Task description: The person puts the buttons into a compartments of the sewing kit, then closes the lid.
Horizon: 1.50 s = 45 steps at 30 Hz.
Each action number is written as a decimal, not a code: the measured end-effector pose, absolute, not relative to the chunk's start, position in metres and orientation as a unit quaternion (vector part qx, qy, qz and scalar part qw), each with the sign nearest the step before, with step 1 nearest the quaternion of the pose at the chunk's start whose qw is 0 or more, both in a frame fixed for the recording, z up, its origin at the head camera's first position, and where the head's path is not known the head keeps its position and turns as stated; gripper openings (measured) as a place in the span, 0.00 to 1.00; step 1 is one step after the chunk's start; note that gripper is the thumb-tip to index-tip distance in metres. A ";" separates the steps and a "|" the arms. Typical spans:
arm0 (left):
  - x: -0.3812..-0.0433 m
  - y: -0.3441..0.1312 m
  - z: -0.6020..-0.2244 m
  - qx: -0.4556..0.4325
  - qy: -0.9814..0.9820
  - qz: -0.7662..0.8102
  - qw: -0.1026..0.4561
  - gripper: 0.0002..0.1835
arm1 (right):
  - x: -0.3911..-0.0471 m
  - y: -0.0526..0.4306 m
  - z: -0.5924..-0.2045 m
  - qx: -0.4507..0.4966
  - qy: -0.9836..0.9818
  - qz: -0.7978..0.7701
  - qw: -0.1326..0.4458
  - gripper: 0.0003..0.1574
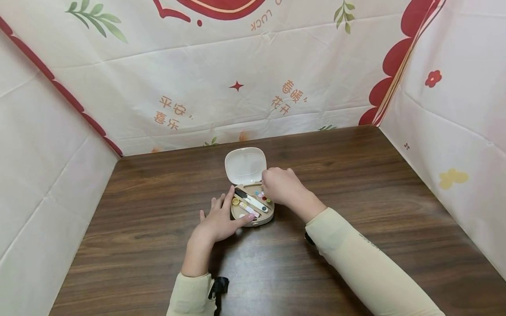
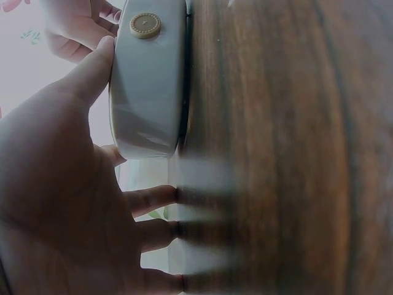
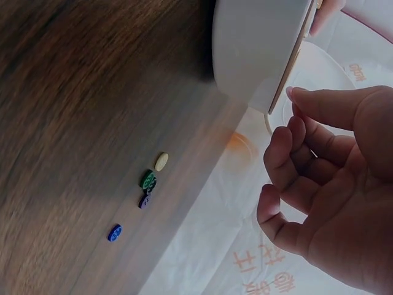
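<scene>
A small sewing box point(image 1: 261, 223) lies open on the table, its white lid point(image 1: 246, 166) raised behind it. Inside are a slim black-and-white tool point(image 1: 253, 201), a gold ring-like piece point(image 1: 235, 201) and several coloured buttons point(image 1: 269, 200). My left hand point(image 1: 217, 223) rests against the box, straight thumb along the front rim and index finger at its left side. The other fingers spread toward the tabletop. Over the right-hand compartment is my right hand point(image 1: 282, 186), fingers curled, thumb and index tips together by the rim point(image 3: 288, 74). No button shows between those tips.
Several loose buttons, among them a yellow one point(image 3: 161, 161), a green one point(image 3: 147, 179) and a blue one point(image 3: 115, 233), lie on the brown wooden table point(image 1: 158, 259) beside the box. Printed cloth walls point(image 1: 221, 105) enclose its back and sides.
</scene>
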<state>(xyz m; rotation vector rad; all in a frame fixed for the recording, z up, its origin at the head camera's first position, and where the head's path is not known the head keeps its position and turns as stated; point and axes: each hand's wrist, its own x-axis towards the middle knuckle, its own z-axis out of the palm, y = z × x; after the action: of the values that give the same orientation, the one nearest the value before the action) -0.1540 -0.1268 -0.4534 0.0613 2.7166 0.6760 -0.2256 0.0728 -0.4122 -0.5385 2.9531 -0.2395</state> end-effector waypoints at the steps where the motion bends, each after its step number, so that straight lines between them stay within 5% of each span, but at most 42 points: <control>1: -0.154 -0.127 -0.453 0.022 0.956 0.238 0.169 0.57 | -0.226 0.072 -0.413 -0.178 0.979 -0.079 0.066 0.13; 21: -0.155 -0.127 -0.452 0.028 0.957 0.232 0.170 0.57 | -0.232 0.093 -0.409 -0.169 0.980 -0.087 0.052 0.13; 45: -0.156 -0.127 -0.453 0.026 0.957 0.232 0.174 0.57 | -0.236 0.161 -0.417 -0.136 0.982 -0.070 0.113 0.15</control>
<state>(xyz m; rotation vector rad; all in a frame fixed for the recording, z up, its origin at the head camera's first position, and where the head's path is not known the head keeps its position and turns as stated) -0.1558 -0.1275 -0.4533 0.0743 2.7120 0.6589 -0.2363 0.1612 -0.4170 -0.4001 2.8803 -0.2061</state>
